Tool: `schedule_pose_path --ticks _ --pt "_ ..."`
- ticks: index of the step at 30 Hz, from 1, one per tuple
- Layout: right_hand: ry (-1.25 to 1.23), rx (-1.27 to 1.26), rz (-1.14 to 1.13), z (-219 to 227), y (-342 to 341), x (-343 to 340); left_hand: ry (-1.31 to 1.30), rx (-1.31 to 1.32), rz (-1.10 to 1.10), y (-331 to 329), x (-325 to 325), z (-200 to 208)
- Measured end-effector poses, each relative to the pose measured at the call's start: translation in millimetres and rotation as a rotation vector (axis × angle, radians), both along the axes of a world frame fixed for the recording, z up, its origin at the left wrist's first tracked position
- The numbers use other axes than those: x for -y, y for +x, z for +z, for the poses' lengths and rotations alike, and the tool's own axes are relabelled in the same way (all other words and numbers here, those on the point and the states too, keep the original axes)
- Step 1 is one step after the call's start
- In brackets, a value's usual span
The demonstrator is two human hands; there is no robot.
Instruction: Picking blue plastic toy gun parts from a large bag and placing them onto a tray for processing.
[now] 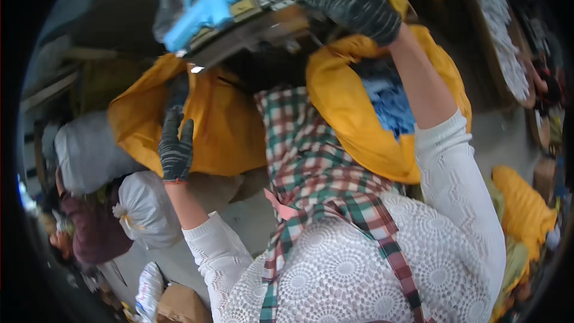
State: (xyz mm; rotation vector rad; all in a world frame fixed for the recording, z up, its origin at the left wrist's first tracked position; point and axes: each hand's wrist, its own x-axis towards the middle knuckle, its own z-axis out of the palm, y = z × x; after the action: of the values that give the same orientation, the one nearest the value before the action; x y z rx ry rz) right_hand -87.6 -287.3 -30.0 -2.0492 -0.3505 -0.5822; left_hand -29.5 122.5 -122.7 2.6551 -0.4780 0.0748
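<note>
Gripping one clear packet (239, 9) holding one blue toy gun (203, 7), your gloved right hand (350, 1) curls closed; your left hand (175, 146) lies open on one yellow bag (221, 131).

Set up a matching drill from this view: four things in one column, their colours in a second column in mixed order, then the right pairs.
Things:
1. toy gun
2. sack
3. right glove
4. apron

Colours:
A. plaid of green, red and white
B. light blue
C. dark grey
D. yellow

Pairs: 1-B, 2-D, 3-C, 4-A
</note>
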Motion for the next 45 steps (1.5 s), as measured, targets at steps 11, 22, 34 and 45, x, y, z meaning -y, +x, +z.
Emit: schedule_pose_path --ticks 11,22,34,45 --pt "-0.596 -0.971 -0.556 -354.2 -142.1 129.3 0.103 -0.607 -0.463 -41.0 71.4 -31.9" --pt "-0.814 -0.589 -0.765 -224.2 -131.4 150.2 -0.119 -0.796 -0.455 -71.3 85.5 -32.0" --pt "-0.485 0.023 -0.288 -100.5 -177.0 -65.5 -1.276 -1.631 -0.111 -121.6 222.4 -31.6" --pt "-0.363 -0.370 0.109 -52.1 -152.1 -6.3 -0.965 -1.506 -0.346 -77.4 167.5 -14.6"
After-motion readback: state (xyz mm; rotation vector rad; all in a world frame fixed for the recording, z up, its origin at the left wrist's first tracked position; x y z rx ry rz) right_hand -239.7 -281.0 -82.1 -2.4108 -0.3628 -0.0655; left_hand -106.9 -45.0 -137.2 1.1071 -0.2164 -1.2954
